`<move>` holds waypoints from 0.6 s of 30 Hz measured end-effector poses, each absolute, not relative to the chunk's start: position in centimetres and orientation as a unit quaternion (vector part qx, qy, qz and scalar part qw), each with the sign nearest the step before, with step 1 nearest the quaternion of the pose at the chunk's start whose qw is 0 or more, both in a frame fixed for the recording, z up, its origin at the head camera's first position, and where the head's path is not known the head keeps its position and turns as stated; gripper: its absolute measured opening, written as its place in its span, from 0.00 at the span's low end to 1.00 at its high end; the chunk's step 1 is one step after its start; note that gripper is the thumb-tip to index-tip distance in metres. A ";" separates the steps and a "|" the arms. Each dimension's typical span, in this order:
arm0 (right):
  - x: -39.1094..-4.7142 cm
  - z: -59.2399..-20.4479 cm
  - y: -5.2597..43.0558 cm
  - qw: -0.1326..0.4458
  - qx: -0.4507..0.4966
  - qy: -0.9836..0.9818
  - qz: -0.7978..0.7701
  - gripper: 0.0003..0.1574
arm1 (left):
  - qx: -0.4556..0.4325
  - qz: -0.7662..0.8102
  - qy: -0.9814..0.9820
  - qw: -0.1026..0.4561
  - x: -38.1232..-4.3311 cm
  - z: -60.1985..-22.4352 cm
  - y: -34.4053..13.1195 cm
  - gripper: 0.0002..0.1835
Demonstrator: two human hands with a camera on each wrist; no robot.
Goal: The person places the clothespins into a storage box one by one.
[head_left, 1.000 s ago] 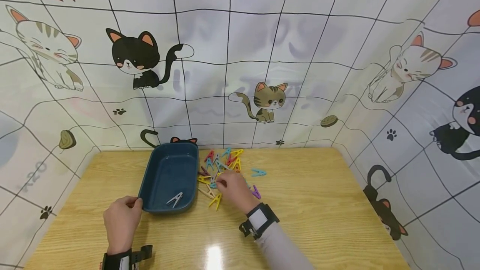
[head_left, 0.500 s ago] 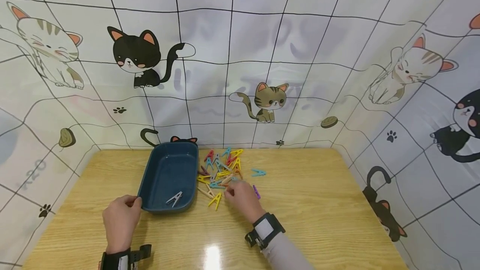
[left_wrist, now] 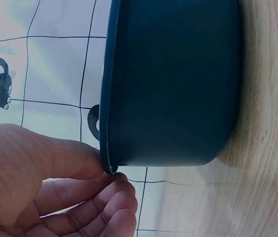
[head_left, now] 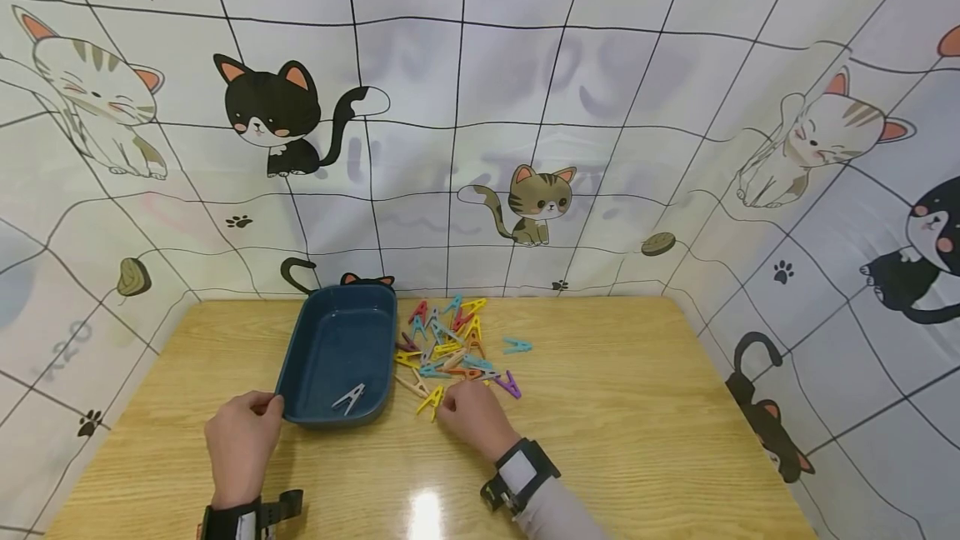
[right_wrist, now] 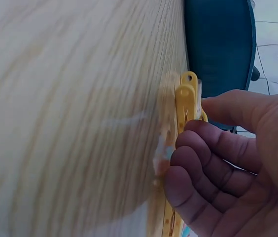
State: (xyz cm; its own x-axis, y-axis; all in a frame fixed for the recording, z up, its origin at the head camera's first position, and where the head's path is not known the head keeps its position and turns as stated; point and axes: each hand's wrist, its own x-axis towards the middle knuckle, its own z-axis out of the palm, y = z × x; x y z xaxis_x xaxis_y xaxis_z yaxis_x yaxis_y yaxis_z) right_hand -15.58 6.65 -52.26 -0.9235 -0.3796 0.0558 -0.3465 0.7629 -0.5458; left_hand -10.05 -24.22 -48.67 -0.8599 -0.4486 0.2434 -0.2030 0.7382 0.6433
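Observation:
My left hand (head_left: 242,444) pinches the near-left rim of a dark blue tray (head_left: 341,336). In the left wrist view the thumb lies on one side of the tray's rim (left_wrist: 110,167), fingers curled on the other. A pale clothespin (head_left: 350,398) lies inside the tray near its front. Just right of the tray, my right hand (head_left: 476,415) is low over the table, thumb and forefinger on either side of a yellow clothespin (head_left: 430,401). The right wrist view shows that yellow clothespin (right_wrist: 186,101) at the fingertips; the other fingers are curled.
Several loose clothespins (head_left: 446,348) in mixed colours are heaped right of the tray. A light blue one (head_left: 517,345) lies apart, and a purple one (head_left: 508,385) sits at the heap's edge. Patterned cloth walls (head_left: 420,148) enclose the wooden table (head_left: 615,407) behind and at the sides.
My right hand has drawn back from the heap towards me, then shifted left to the yellow clothespin at its front. My left hand and the tray have stayed put.

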 end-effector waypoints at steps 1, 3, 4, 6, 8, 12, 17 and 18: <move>-15.5 -52.2 6.5 0.034 -0.193 0.938 -0.285 0.20 | 0.179 -0.315 -0.911 0.196 -10.1 -48.7 -24.2 0.10; -15.4 -52.1 6.3 0.042 -0.190 0.940 -0.281 0.21 | 0.179 -0.315 -0.911 0.197 -10.1 -48.8 -24.3 0.10; -15.4 -52.1 6.2 0.045 -0.188 0.940 -0.281 0.21 | 0.179 -0.315 -0.911 0.197 -10.1 -48.8 -24.3 0.10; -15.2 -51.9 6.0 0.050 -0.185 0.941 -0.278 0.22 | 0.178 -0.314 -0.912 0.196 -10.1 -48.9 -24.3 0.10; -15.1 -51.8 5.8 0.058 -0.179 0.942 -0.278 0.23 | 0.180 -0.313 -0.912 0.195 -10.2 -49.0 -24.4 0.10; -15.0 -51.8 5.5 0.071 -0.165 0.945 -0.274 0.23 | 0.184 -0.312 -0.912 0.191 -10.2 -49.1 -24.4 0.10; -15.1 -52.1 5.3 0.065 -0.168 0.949 -0.260 0.22 | 0.187 -0.315 -0.912 0.188 -10.2 -49.0 -24.3 0.10; -15.1 -52.1 5.3 0.062 -0.171 0.949 -0.257 0.22 | 0.187 -0.315 -0.911 0.187 -10.1 -48.9 -24.3 0.10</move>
